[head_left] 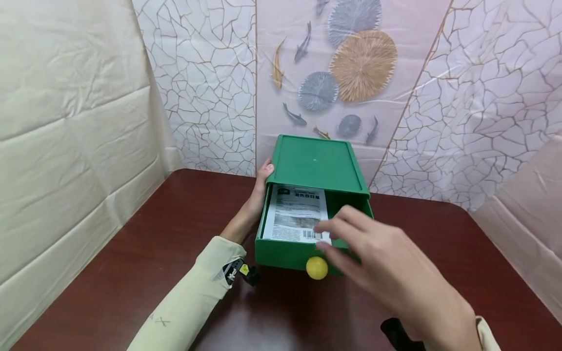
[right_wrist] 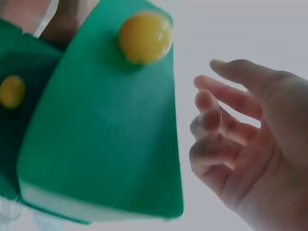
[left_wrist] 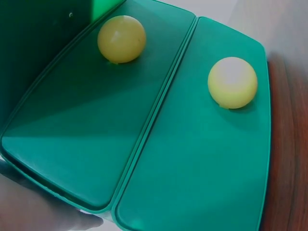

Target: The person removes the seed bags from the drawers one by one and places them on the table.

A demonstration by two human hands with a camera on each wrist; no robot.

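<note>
A green drawer box (head_left: 317, 163) stands on the table, its upper drawer (head_left: 281, 253) pulled out. Inside lies a white printed packet (head_left: 295, 214) with a barcode, along the drawer's left side. My left hand (head_left: 260, 187) grips the box's left side, thumb on the top edge; the other fingers are mostly hidden. Just over the drawer's front right corner is my right hand (head_left: 377, 253), fingers loosely bent and holding nothing. In the right wrist view that hand (right_wrist: 250, 134) is apart from the drawer front (right_wrist: 106, 120). A yellow round knob (head_left: 317, 268) sits on this front.
Another drawer front (left_wrist: 72, 130) with its own yellow knob (left_wrist: 121, 39) shows in the left wrist view. The dark red-brown table (head_left: 167, 234) extends around the box. Behind it hangs a patterned cloth (head_left: 206, 87), with a pale cloth (head_left: 74, 122) at the left.
</note>
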